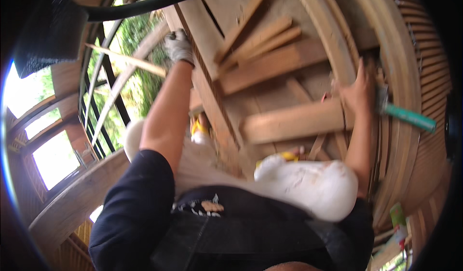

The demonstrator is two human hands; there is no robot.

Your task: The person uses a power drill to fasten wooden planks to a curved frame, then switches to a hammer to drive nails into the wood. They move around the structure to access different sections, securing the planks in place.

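My left hand (179, 47), in a pale glove, is closed over the edge of a long wooden beam (212, 99) that slants down towards my legs. My bare right hand (358, 91) straddles the lower end of a long wooden plank (333, 39), thumb on one side and a finger stretched along the other. Its grip is blurred. Close beside the right wrist lies a tool with a teal handle (410, 117) and a greyish metal part; its kind cannot be made out. A thick timber block (294, 123) sits between my arms, its right end near my right forearm.
Loose wooden strips (260, 41) lie on a brown board (251, 10) ahead. A wide timber (275, 66) crosses beneath them. Slatted wood (434, 73) lines the right. A thin stick (128, 58) crosses by the open railing on the left. A green object (397, 214) stands low right.
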